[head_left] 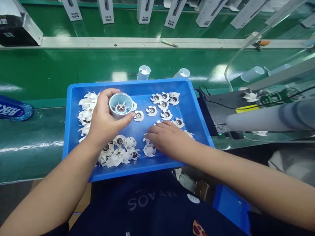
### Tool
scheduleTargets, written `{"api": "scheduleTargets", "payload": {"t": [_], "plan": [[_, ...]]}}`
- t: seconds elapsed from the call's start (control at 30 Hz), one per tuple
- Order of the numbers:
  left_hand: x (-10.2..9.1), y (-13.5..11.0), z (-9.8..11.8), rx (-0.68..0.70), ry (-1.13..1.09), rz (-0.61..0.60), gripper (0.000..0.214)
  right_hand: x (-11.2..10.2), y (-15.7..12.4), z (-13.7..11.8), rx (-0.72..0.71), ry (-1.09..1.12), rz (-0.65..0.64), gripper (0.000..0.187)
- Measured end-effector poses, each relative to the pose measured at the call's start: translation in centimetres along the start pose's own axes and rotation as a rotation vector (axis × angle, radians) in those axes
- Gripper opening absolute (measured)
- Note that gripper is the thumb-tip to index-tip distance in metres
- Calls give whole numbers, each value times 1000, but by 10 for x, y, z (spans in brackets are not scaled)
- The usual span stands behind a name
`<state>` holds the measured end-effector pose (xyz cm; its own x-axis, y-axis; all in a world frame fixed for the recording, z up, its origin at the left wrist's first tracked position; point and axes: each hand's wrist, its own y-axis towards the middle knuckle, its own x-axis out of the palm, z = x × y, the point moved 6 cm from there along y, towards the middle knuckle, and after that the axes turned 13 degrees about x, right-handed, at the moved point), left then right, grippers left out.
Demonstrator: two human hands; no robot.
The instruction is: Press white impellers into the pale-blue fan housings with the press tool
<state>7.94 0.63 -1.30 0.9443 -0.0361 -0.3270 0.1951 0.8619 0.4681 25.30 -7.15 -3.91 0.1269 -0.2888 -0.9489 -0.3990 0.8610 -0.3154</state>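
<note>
My left hand (104,119) is wrapped round a pale round fan housing (121,114), held over the blue tray (169,160) with its open end up. Inside the housing, a motor with a copper-coloured centre shows between thin spokes. My right hand (164,136) is down in the tray, fingers bent and close together among white fan impellers (149,150). What its fingertips hold, if anything, is hidden. More impellers (119,152) lie heaped at the tray's front left, along its left wall, and scattered at the right, many with dark hubs up.
Two more housings (143,72) stand behind the tray on the green surface. A white rail (98,42) runs across, with a cutter (169,43) on it. White boxes (145,13) line the back. To the right are a grey cylinder (265,119) and cables; a blue packet (14,108) lies left.
</note>
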Motion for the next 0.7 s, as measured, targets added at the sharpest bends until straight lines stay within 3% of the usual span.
{"api": "scheduleTargets", "payload": {"t": [0.2, 0.33, 0.4, 0.47, 0.53, 0.57, 0.63, 0.7], "plan": [[4, 1, -1, -28, -72, -40, 62, 3, 18, -15, 54, -92, -74, 27], [4, -5, -4, -56, -140, -70, 68, -8, 16, -3, 96, -25, -61, 19], [3, -9, -3, -76, -114, -77, 67, -18, 8, 10, 137, 383, -22, 17], [4, -12, 1, -89, -71, -120, 64, -21, -3, 24, 153, 1119, -38, 22], [9, -14, 11, -8, 5, -217, 58, -13, -12, 27, 128, 1798, -149, 37], [13, -15, 18, 75, 49, -277, 55, -8, -15, 25, 107, 2023, -208, 45], [20, -19, 32, 269, 126, -381, 53, 0, -18, 17, 51, 2270, -272, 48], [25, -24, 40, 410, 169, -440, 55, 2, -20, 10, -15, 2375, -252, 39]]}}
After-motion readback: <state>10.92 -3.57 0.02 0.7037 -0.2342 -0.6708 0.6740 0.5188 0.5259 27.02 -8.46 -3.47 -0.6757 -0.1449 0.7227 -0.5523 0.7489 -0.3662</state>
